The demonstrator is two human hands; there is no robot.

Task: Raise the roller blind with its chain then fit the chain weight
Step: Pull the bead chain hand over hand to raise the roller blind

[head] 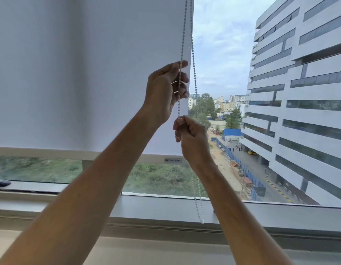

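White fabric of the roller blind (93,73) hangs with its bottom bar low near the window sill (165,209), so raising looks barely begun: both hands, left hand (163,92) above right hand (190,134), are closed around the white beaded chain (182,48), and no chain weight is visible.

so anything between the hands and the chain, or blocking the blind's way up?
Nothing visible. The left hand and the right hand both already grip the same strand of the bead chain, left above right. The roller blind hangs free above the sill; its top is out of frame.
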